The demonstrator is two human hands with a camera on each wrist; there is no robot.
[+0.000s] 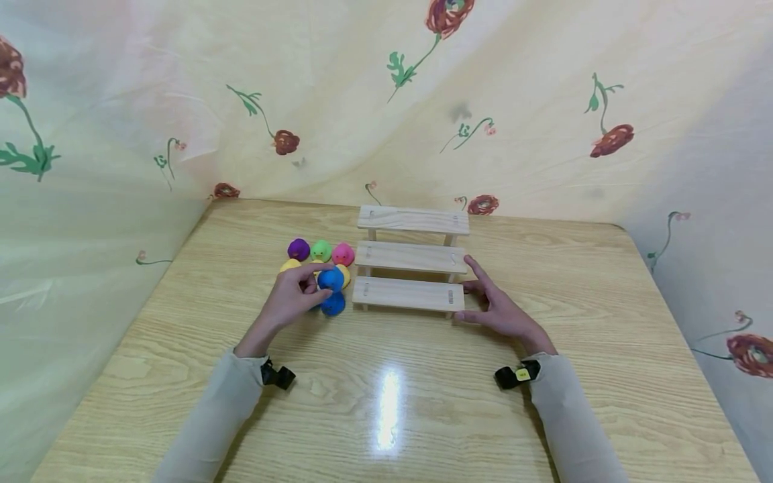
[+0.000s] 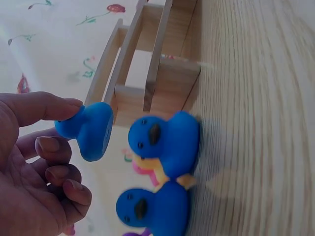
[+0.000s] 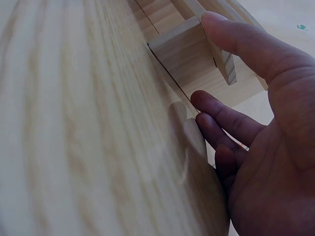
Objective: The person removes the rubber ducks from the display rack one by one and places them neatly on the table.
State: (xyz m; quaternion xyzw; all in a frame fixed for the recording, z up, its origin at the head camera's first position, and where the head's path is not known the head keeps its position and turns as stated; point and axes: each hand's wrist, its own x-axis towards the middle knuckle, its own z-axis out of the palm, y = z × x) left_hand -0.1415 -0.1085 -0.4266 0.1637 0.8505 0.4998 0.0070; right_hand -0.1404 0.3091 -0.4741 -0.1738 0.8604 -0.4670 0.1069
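My left hand (image 1: 288, 299) pinches a blue rubber duck (image 2: 93, 130) between thumb and fingers, holding it above the table in the left wrist view. Below it stand two more blue ducks (image 2: 170, 142) on the wood. A three-step wooden display rack (image 1: 407, 294) stands to the right of the ducks. At the rack's right end is my right hand (image 1: 498, 310), its thumb touching the front edge of the lowest step. The index finger reaches out beside the middle step; the other fingers are loosely bent near the side panel (image 3: 184, 49).
Behind the held duck are a purple duck (image 1: 298, 249), a green duck (image 1: 321, 250), a pink duck (image 1: 343, 254) and several yellow ducks (image 1: 290, 265), partly hidden by my left hand. The wooden table (image 1: 447, 402) meets a flowered cloth (image 1: 338, 100) at its back edge.
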